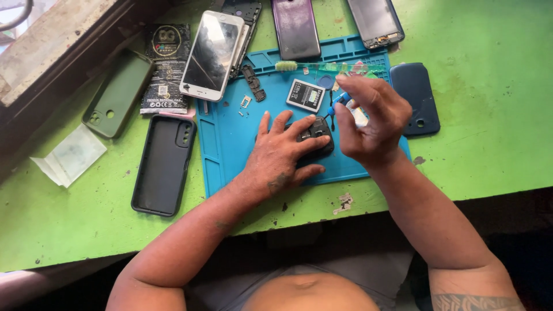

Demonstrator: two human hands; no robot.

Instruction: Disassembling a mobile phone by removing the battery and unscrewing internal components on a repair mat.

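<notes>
A small dark phone is pinned flat on the blue mat by the left hand, its grip spread wide. A blue-handled screwdriver is pinched by the right hand above it. A battery and toothbrush lie just behind; cases crowd the green surface.

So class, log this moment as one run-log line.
left hand: pins phone on mat | right hand: holds screwdriver | battery: loose
</notes>
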